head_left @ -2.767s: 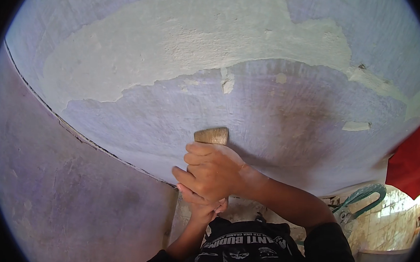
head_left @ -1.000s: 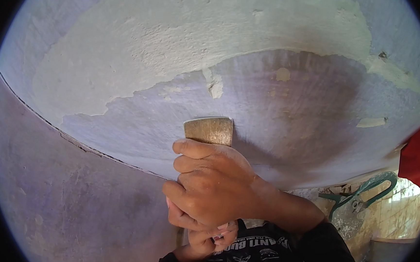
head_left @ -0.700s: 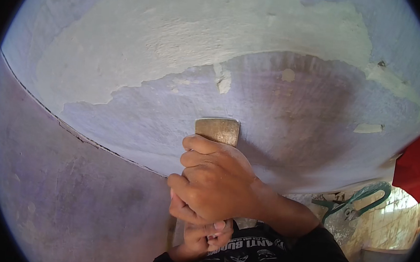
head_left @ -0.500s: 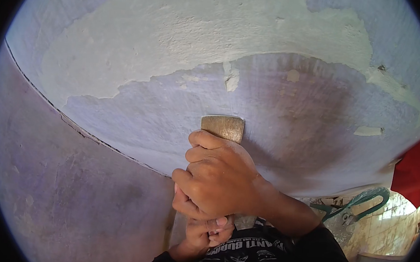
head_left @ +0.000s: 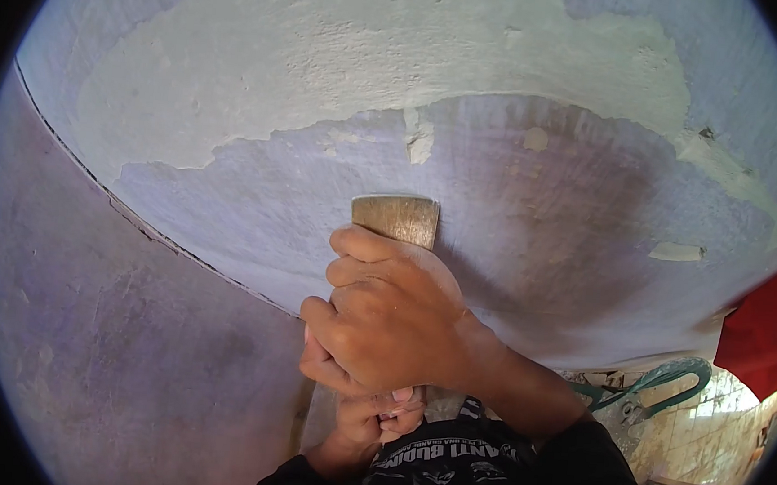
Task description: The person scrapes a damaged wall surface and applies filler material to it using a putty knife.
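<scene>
A scraper with a broad, worn metal blade [head_left: 396, 220] has its edge against the lilac painted wall [head_left: 516, 215]. My right hand [head_left: 393, 310] is closed in a fist around it just below the blade, knuckles facing me. Directly underneath, my left hand [head_left: 381, 419] is closed, its thumb and curled fingers at the lower end of the tool. Both hands hide the handle. Above the blade, a pale, rough patch [head_left: 356, 60] with ragged edges spans the wall, and a small bare chip mark [head_left: 420, 143] lies just over the scraper.
To the left, another wall surface [head_left: 129, 342] meets this one along a dark cracked seam. At the right are a red cloth [head_left: 764, 327], a green strap-like loop [head_left: 680, 385] and sunlit tiles [head_left: 727, 428]. My dark printed shirt [head_left: 444, 476] fills the bottom.
The scraper and both hands have shifted slightly up and left in view, both hands keeping their grip. The camera view has moved a little too.
</scene>
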Available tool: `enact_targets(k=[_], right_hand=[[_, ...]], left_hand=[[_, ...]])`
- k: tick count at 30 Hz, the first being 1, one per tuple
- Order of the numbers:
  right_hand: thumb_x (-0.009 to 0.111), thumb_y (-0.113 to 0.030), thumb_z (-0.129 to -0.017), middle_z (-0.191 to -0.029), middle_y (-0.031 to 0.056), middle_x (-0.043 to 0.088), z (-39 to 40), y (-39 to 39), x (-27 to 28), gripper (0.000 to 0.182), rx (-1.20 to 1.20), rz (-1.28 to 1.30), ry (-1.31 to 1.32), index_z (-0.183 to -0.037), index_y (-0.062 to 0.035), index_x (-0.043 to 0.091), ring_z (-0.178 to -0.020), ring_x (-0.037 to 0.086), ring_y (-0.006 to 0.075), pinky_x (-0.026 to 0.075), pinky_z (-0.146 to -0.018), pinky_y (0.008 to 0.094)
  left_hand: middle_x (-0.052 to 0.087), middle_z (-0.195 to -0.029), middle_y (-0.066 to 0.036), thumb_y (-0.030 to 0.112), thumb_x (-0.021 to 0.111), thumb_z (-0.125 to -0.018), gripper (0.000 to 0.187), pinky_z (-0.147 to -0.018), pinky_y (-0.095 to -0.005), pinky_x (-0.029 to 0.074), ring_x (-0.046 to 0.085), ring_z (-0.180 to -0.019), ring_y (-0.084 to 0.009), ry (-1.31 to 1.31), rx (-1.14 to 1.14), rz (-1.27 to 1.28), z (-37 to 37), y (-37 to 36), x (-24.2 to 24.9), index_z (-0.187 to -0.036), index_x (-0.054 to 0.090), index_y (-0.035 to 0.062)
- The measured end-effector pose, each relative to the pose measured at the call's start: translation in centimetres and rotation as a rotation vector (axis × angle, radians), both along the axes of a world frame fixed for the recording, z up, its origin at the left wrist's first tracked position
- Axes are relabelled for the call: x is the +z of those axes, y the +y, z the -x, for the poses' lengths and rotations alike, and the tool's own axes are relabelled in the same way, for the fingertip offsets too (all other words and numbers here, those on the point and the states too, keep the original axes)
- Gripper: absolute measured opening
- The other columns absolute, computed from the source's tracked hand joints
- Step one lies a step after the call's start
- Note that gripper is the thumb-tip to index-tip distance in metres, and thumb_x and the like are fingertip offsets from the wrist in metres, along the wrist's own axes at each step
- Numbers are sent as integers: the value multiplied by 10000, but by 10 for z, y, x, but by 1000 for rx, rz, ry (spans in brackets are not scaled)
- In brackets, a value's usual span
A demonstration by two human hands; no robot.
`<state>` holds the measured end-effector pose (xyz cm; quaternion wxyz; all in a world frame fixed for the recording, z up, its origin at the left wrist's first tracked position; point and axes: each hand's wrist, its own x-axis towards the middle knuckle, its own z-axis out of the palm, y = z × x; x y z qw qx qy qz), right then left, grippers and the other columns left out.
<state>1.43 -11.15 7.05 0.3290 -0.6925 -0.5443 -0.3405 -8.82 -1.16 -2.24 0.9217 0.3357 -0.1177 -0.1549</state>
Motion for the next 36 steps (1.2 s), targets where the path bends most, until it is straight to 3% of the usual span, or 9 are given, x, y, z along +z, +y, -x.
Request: enact_targets(k=[10, 13, 17, 20, 24, 27, 31, 34, 36], right_hand=[[609, -206, -643, -349, 34, 326, -7, 2, 7, 355, -24, -93, -149, -396, -112, 371, -391, 276, 163, 338, -637, 281], [640, -165, -614, -528, 22, 388, -2, -6, -17, 172, 21, -100, -85, -551, -84, 502, -529, 377, 193, 373, -617, 315], [620, -133, -721, -597, 51, 447, 24, -29, -108, 87, -65, -190, 248, -750, -54, 640, -581, 417, 205, 359, -622, 313], [571, -103, -837, -622, 55, 492, 61, -60, -149, 108, -2, -247, 828, -867, -36, 652, -686, 510, 161, 413, -647, 316], [446, -241, -1002, -728, 43, 559, 123, -96, -206, 300, 110, -664, 1265, -1004, 17, 599, -789, 563, 134, 459, -719, 314], [406, -367, -1017, -885, 83, 638, 133, -101, -204, 433, 161, -521, 1755, -964, 19, 594, -712, 572, 141, 480, -691, 299], [408, -407, -1019, -834, 73, 635, 154, -93, -270, 464, 37, -380, 1461, -924, 1, 607, -713, 583, 158, 472, -691, 296], [424, -389, -1019, -800, 68, 631, 160, -107, -243, 447, 55, -537, 1758, -956, 9, 617, -722, 579, 146, 467, -691, 296], [456, -383, -1011, -753, 45, 610, 158, -116, -232, 431, -17, -564, 1624, -995, 12, 628, -713, 575, 116, 462, -673, 267]], left_hand=[[367, -576, -40, 90, 496, -855, 104, -314, -213, 210, 309, -355, -77, -88, 124, -59, -10, 7, 13, -895, 514, -4], [434, -599, -66, 18, 549, -804, 132, -322, -217, 240, 350, -360, -90, -15, 256, -247, -1, 4, 8, -929, 522, -17], [515, -650, -52, -64, 628, -741, 247, -338, -225, 260, 417, -397, -100, 130, 190, -708, 15, 12, -27, -955, 515, -13], [503, -621, -20, -46, 678, -795, 204, -369, -229, 298, 433, -431, -74, 140, 113, -949, 22, 31, -51, -895, 512, 19], [493, -602, -7, -27, 693, -798, 224, -378, -233, 314, 438, -440, -67, 306, 227, -822, 31, 30, -75, -851, 487, 41], [535, -677, -8, 6, 696, -820, 212, -405, -234, 355, 471, -476, -73, 67, 229, -808, 33, 8, -78, -888, 498, 40], [582, -767, -17, 47, 724, -819, 263, -448, -218, 401, 532, -545, -92, -104, 35, -876, 45, -35, -95, -999, 533, 22], [590, -782, -24, 27, 766, -772, 367, -508, -232, 434, 543, -590, -79, -11, -102, -1048, 50, -46, -102, -1058, 536, 27], [644, -876, -38, 80, 759, -796, 377, -583, -237, 472, 594, -651, -81, -11, -211, -1087, 51, -51, -92, -1102, 543, 32]])
